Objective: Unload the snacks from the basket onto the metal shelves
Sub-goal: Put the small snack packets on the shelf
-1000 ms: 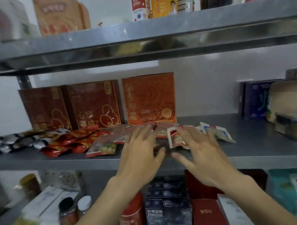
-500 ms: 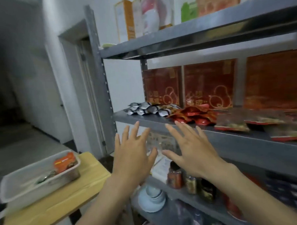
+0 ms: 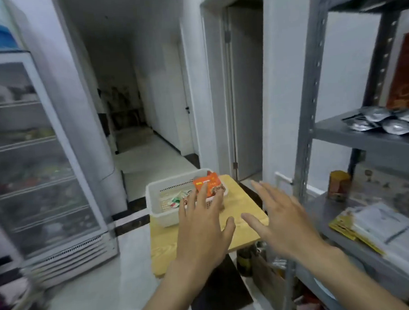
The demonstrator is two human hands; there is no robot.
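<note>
Turned from the metal shelves [image 3: 362, 134] back to the basket [image 3: 165, 221]: left hand [image 3: 202, 232] and right hand [image 3: 284, 224] empty, fingers [image 3: 201, 194] spread wide, snacks [image 3: 209, 181] remaining.

Place: I'm reading this as a stockroom in a flat or a small shop; I can't tell which.
Cooler: on the left I see a glass-door display fridge [image 3: 42, 157], its racks full of blurred goods.
Shelving: on the right, grey metal shelves [image 3: 311, 117] carry silver packets [image 3: 385, 122].
Beyond: a tiled hallway [image 3: 142, 143] runs back past white doors.
</note>
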